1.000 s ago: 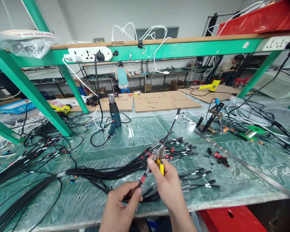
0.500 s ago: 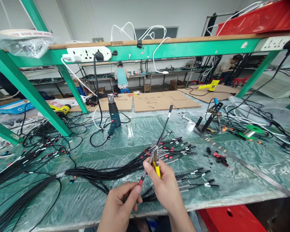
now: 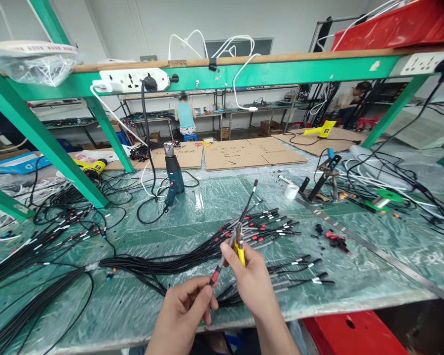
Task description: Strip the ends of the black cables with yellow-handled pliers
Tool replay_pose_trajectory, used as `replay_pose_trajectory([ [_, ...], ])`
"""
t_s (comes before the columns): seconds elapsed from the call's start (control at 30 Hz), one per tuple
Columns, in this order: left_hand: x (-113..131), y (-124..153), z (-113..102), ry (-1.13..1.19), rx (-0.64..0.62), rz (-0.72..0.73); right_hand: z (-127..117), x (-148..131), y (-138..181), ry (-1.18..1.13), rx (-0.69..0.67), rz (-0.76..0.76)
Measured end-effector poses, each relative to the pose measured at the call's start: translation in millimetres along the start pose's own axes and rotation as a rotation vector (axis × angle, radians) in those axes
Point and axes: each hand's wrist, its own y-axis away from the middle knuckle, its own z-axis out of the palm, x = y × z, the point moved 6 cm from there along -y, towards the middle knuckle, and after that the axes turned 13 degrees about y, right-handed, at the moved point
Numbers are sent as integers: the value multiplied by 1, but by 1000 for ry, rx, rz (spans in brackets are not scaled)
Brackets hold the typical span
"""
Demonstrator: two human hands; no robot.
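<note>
My left hand (image 3: 188,308) pinches a black cable (image 3: 248,199) just below its red band (image 3: 215,274). The cable slants up and away, its dark tip pointing to the back. My right hand (image 3: 252,276) is closed around yellow-handled pliers (image 3: 240,250), with its thumb against the grey part of the same cable. The metal jaws of the pliers lie right at the cable; whether they grip it I cannot tell. Behind and under my hands runs a bundle of black cables (image 3: 144,264), its ends carrying red, grey and white markings.
A heat gun (image 3: 173,172) stands behind the bundle. To the right are a white tape roll (image 3: 291,191), a metal ruler strip (image 3: 377,251), red and black scraps (image 3: 336,240) and a green spool (image 3: 390,195). A green frame (image 3: 281,76) with power strips spans the bench. Co-workers sit farther back.
The cable's far tip has come lower and nearer, and more of the red band shows above my left fingers. Both hands keep nearly the same places and still hold the cable and pliers.
</note>
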Motion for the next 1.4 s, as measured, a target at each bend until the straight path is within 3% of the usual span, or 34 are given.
replay_pose_trajectory([
  [0.37,0,0,-2,70,2,-9,2,3,-1,14,13,19],
  [1.03,-6,-2,-3,-124,58,35,0,-5,3,35,-37,-81],
  [1.27,-23,-8,-3,-93,35,-18,-4,4,0,118,-26,-92],
  [1.4,-48,-20,-1,-139,5,-36,-4,19,-5,246,-15,-103],
])
